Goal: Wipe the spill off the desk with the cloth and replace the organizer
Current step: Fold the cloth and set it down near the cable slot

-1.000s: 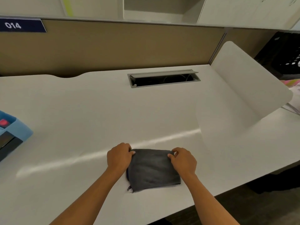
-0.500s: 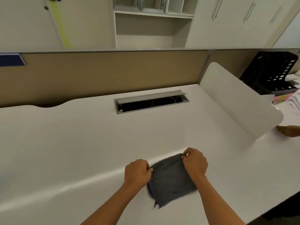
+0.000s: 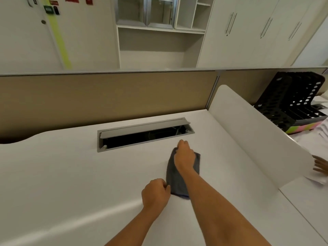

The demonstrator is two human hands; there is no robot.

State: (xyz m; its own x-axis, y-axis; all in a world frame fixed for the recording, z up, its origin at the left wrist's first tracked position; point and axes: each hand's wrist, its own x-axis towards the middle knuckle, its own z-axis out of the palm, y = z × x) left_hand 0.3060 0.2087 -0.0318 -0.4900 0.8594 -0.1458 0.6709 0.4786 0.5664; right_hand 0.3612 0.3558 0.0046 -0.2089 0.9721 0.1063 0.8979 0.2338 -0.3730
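Observation:
A dark grey cloth (image 3: 174,181) lies folded on the white desk (image 3: 71,166), stretched out lengthwise away from me. My right hand (image 3: 184,157) lies on its far end with bent fingers gripping the far edge, just short of the cable slot. My left hand (image 3: 156,192) is at the near left corner with curled fingers, and its thumb pinches the cloth's edge. I cannot see any spill on the desk. No organizer stands on this desk in view.
An open grey cable slot (image 3: 144,134) is sunk into the desk behind the cloth. A white side divider (image 3: 257,132) bounds the desk on the right. Beyond it stand a black file rack (image 3: 298,100) and papers, with another person's hand (image 3: 319,165) there.
My right hand has pushed the cloth's far end forward towards the cable slot. The left hand stays at the near edge. The view has tilted up and right, and the blue item at left has left the frame.

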